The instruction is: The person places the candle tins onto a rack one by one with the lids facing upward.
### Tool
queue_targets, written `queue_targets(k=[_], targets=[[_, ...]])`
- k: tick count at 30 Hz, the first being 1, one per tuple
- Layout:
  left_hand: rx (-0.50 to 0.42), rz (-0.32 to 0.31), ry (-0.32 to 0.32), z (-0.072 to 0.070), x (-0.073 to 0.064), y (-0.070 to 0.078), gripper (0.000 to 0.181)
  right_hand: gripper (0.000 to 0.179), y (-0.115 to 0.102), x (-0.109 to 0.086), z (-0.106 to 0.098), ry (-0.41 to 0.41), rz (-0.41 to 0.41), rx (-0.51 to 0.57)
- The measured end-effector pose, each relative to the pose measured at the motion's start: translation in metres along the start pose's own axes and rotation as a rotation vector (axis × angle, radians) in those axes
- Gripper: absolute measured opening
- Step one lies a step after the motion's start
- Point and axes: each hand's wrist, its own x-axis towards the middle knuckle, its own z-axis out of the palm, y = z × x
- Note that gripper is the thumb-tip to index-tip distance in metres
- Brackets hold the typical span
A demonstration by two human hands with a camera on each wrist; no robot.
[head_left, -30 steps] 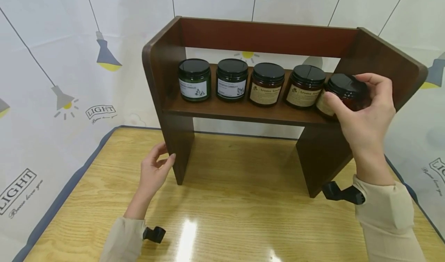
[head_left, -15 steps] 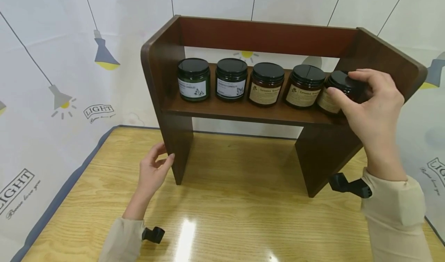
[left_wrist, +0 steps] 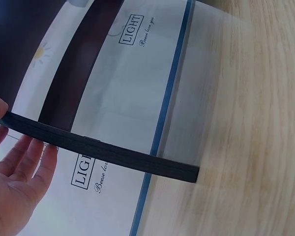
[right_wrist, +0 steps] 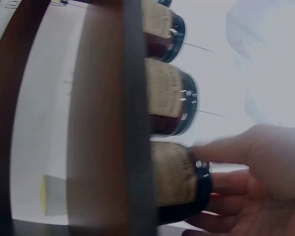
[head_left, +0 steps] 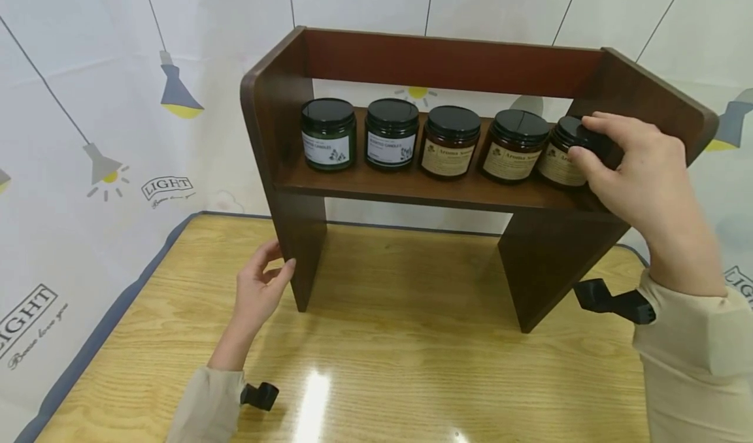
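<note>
A dark brown wooden shelf [head_left: 447,195] stands on a wooden table [head_left: 400,364]. Five black-lidded jars stand in a row on its board: two green jars [head_left: 328,136] at the left and three amber ones to the right. My right hand [head_left: 588,146] grips the rightmost amber jar [head_left: 559,165] round its lid, close to the right side panel. The right wrist view shows that jar [right_wrist: 174,179] upright on the board with the fingers [right_wrist: 236,189] around its top. My left hand [head_left: 267,279] rests with straight fingers against the front edge of the left side panel [left_wrist: 113,155].
A white cloth printed with lamps and the word LIGHT [head_left: 106,168] hangs behind and to both sides. The table's blue-grey edge [head_left: 106,325] runs along the left. Bare tabletop lies under and in front of the shelf.
My right hand has moved the amber jar back and to the right on the board, in line with the other jars. My left hand has stayed at the panel.
</note>
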Motion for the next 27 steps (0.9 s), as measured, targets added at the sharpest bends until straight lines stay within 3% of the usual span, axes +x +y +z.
queue_targets(k=[7, 11, 14, 21, 24, 27], targets=[[-0.003, -0.007, 0.000, 0.001, 0.001, 0.005, 0.033, 0.039, 0.003, -0.001, 0.006, 0.106, -0.049, 0.034], [-0.005, -0.001, 0.002, 0.002, 0.002, 0.000, 0.033, 0.040, 0.003, -0.004, 0.005, 0.091, -0.089, 0.042], [-0.003, -0.005, 0.007, 0.003, 0.002, -0.001, 0.035, 0.042, 0.003, -0.008, 0.005, 0.090, -0.075, 0.093], [0.017, -0.019, 0.013, 0.004, 0.001, -0.001, 0.032, 0.038, -0.001, -0.032, 0.016, 0.371, 0.041, 0.317], [0.060, 0.009, 0.028, 0.005, -0.001, 0.003, 0.031, 0.036, -0.006, -0.050, 0.019, 0.426, 0.061, 0.373], [0.093, 0.077, 0.100, 0.009, -0.004, 0.017, 0.028, 0.034, -0.010, -0.067, 0.026, 0.457, 0.028, 0.430]])
